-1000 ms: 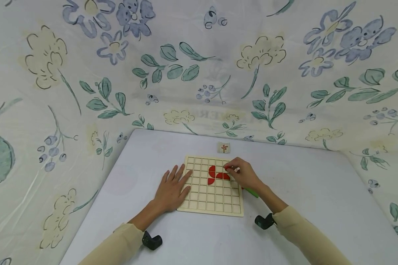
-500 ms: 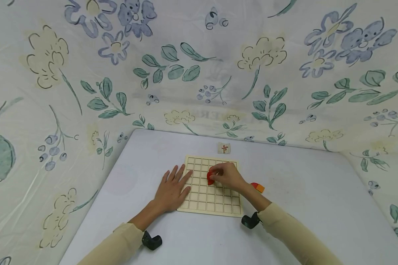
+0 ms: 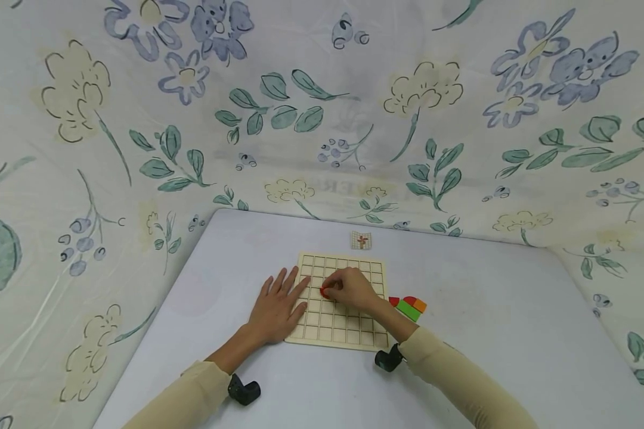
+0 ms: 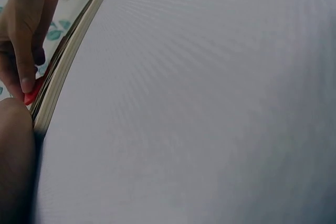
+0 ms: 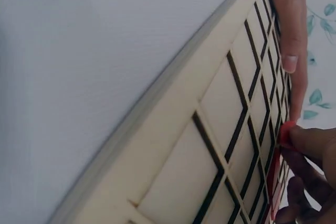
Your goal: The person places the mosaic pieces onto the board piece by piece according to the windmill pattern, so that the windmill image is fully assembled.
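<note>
A pale wooden grid board (image 3: pixel 337 335) lies flat on the table. My left hand (image 3: pixel 279 310) rests on its left edge with fingers spread. Over the middle of the board, my right hand (image 3: pixel 354 289) pinches a small red piece (image 3: pixel 324 292) between thumb and finger. In the right wrist view that red piece (image 5: pixel 286 134) shows at the fingertips, close to the left hand's fingers (image 5: pixel 294 51). More red pieces (image 5: pixel 273 174) sit in the grid below it; in the head view the right hand hides them.
Right of the board lie a green piece (image 3: pixel 408 310), an orange piece (image 3: pixel 420 305) and red pieces (image 3: pixel 394 301). A small card with a red pattern (image 3: pixel 361 241) lies behind the board. The table (image 3: pixel 488 333) is white, with a floral cloth (image 3: pixel 343 107) behind.
My right hand has moved left across the board from its upper right, carrying the red piece. The loose pieces on the right are uncovered now. The left hand has stayed put.
</note>
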The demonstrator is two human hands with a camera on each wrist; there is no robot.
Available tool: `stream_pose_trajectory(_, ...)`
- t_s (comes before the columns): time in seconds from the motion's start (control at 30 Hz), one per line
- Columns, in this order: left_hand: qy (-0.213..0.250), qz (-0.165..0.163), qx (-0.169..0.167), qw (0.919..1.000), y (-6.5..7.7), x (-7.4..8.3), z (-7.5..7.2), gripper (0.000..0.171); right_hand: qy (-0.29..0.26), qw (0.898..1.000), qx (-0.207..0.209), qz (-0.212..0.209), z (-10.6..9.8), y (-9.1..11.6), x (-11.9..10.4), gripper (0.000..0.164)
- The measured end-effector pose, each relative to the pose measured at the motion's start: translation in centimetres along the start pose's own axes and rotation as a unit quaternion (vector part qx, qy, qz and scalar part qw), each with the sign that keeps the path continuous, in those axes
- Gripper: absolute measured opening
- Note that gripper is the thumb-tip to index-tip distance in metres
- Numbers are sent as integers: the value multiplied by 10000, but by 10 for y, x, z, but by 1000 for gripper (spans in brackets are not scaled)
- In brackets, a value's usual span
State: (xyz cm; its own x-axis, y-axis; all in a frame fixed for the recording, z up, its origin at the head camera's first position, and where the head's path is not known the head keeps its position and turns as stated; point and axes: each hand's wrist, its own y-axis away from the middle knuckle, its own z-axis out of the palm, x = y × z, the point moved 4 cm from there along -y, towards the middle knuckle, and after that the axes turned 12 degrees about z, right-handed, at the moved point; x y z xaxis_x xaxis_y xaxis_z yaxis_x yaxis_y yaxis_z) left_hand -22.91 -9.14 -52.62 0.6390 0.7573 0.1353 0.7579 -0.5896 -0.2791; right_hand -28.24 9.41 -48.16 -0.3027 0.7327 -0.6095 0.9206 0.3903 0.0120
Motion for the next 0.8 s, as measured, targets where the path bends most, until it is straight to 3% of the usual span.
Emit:
stream_pose_trajectory(0.2, -31, -3, -8, 10000, 0, -1, 2, 57, 605, 9967, 371, -385, 1, 2, 0, 5)
stream_pose_trajectory(0.8, -28, -51, -72, 10000, -1, 0, 0, 57, 1036, 9903, 799, -459, -2, 8, -1, 12)
